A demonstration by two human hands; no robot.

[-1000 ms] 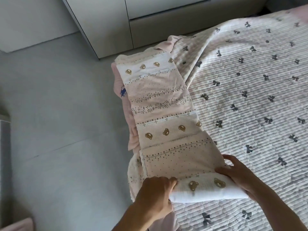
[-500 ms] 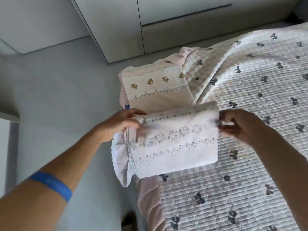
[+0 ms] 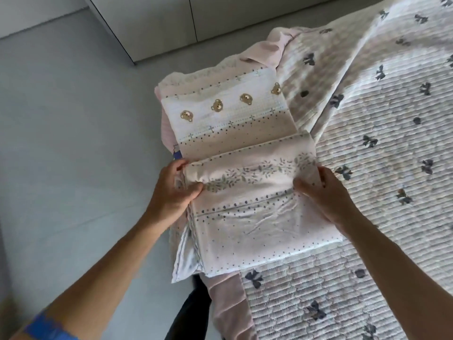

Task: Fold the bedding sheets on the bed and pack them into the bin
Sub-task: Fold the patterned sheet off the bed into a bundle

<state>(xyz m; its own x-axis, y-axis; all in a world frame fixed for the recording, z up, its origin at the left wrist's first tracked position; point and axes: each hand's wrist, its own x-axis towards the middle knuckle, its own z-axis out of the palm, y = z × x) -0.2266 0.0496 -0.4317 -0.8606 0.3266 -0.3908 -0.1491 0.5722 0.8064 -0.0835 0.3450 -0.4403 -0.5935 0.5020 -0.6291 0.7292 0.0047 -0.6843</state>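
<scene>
Left hand [image 3: 175, 190] and right hand [image 3: 323, 192] each grip a side edge of the folded pink bedding sheet [image 3: 247, 192], thumbs on top and fingers tucked underneath, as a person works at the corner of a bed. The sheet, printed with dots, leaf sprigs and small teddy bears, lies along the bed's edge on a ribbed quilt [image 3: 382, 153] patterned with dark bows; its near half is doubled over toward the far end, where a strip with the bear row remains uncovered. To do this fold well, the judgement is that the two hands should carry the doubled part forward evenly, line its leading edge up with the far hem, keep the side edges stacked, then press the crease flat so the bundle stays compact enough to pack. A loose white flap [image 3: 186, 261] hangs out at the near left corner and likely needs tucking in first. No bin is in view, so what it holds cannot be told; packing is not yet begun. White cabinet fronts [image 3: 157, 23] stand across the grey floor [image 3: 68, 133].
</scene>
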